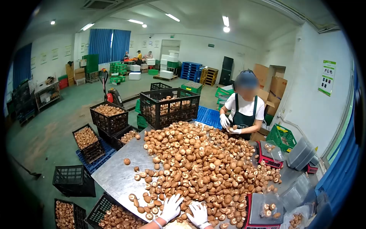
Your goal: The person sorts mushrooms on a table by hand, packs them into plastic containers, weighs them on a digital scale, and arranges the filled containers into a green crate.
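Note:
A large heap of brown shiitake mushrooms [206,160] covers much of the metal table [114,173]. At the near edge of the heap, my left hand [171,208] in a white glove lies with fingers stretched out, touching or just above the mushrooms. Close beside it, my right hand [198,214], also gloved in white, is open with its fingers apart over the mushrooms. Neither hand visibly grips a mushroom, though what lies under the palms is hidden. Right of my hands stands a red scale [265,210] bearing a clear plastic box [271,209] with a few mushrooms inside.
Across the table a co-worker [246,105] in a dark apron handles mushrooms. A black crate [169,108] stands on the table's far edge. More mushroom crates [108,116] sit on the left. A second scale [270,152] and stacked clear boxes [301,152] are at the right.

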Motion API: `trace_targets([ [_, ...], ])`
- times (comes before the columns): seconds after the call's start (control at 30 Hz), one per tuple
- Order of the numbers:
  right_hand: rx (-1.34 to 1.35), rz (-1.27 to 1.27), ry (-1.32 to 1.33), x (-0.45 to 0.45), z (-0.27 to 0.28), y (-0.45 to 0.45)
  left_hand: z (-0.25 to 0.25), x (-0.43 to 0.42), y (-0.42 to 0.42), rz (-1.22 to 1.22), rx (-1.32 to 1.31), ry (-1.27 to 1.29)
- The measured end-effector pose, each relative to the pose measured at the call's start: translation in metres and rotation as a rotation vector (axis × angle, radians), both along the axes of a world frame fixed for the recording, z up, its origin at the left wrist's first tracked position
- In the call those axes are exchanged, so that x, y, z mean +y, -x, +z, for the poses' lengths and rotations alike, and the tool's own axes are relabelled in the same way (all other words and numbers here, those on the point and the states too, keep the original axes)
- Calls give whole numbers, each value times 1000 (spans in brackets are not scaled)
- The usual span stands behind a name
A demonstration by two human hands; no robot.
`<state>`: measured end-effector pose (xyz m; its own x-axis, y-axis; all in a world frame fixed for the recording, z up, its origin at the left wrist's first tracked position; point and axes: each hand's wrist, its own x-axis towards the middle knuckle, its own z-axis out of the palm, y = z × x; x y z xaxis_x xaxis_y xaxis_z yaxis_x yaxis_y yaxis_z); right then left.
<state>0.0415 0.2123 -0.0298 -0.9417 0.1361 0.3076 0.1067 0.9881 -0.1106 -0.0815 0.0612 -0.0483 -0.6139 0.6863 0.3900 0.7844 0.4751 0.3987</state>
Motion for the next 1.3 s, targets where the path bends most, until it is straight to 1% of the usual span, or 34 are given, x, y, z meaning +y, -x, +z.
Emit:
trace_targets([
  [0.03, -14, 15, 67, -1, -5, -3, -1, 0, 0, 9, 21, 9],
  [0.13, 28, 42, 67, -11, -1, -13, -1, 1, 1, 20, 18, 9],
  [0.17, 49, 48, 102, -15, -1, -14, 0, 2, 1, 24, 17, -1],
  [0.2, 19, 46, 131, -22, 14, -11, 3, 3, 0, 26, 13, -11],
  [0.23, -174, -42, 196, -27, 33, -20, 5, 4, 0, 39, 42, -42],
  [0.27, -363, -130, 262, -39, 80, -25, 6, 5, 1, 36, 16, -52],
  [0.3, -235, -52, 436, -32, 50, -26, 4, 7, 2, 36, -4, -41],
  [0.33, -137, -41, 381, -32, 44, -25, 5, 8, 7, 39, -16, -32],
  [0.4, -209, -47, 397, -33, 62, -24, 6, 12, 15, 38, -41, -18],
  [0.43, -292, -77, 405, -35, 76, -23, 5, 13, 21, 16, -50, -36],
  [0.47, -291, -76, 399, -34, 69, -23, 5, 13, 26, -4, -60, -53],
  [0.53, -172, 16, 380, -31, 47, -23, 7, 12, 26, -6, -23, -91],
  [0.63, -205, 13, 360, -38, 76, -24, 3, 5, 21, -23, -50, -88],
  [0.67, -299, -8, 351, -40, 88, -24, 5, 3, 18, -24, -54, -82],
  [0.73, -266, 5, 237, -37, 66, -26, 10, -1, 14, 2, -78, -105],
  [0.8, 23, 99, 136, -27, 21, -20, 4, -4, 20, 26, -71, -115],
  [0.87, -23, 131, 68, -28, 14, -24, 5, -11, 27, 68, 71, -106],
  [0.9, -94, 150, 58, -30, 11, -28, 10, -14, 29, 92, 87, -90],
  [0.93, -166, 172, 50, -33, 9, -31, 8, -18, 33, 115, 105, -18],
  [1.0, -174, 170, 36, -38, 5, -32, 19, -27, 30, 168, 68, 69],
  [1.07, -188, 168, -8, -43, 3, -34, 22, -40, 21, 155, -21, 46],
  [1.1, -167, 166, 20, -44, 1, -31, 24, -48, 13, 142, -26, 34],
  [1.13, -123, 179, 16, -45, -12, -27, 26, -55, 4, 125, -31, 24],
  [1.17, -183, 173, -21, -49, 0, -20, 30, -59, -11, 123, -83, 26],
  [1.2, -248, 165, -55, -56, 11, -14, 24, -66, -20, 85, -24, 70],
  [1.23, -264, 218, -1, -53, -10, -1, 17, -69, -28, 88, -47, 115],
  [1.27, -380, 178, 11, -58, -2, 8, 15, -71, -39, 85, -77, 164],
  [1.3, -199, 224, 11, -57, -21, 19, 12, -74, -46, 109, -149, 73],
])
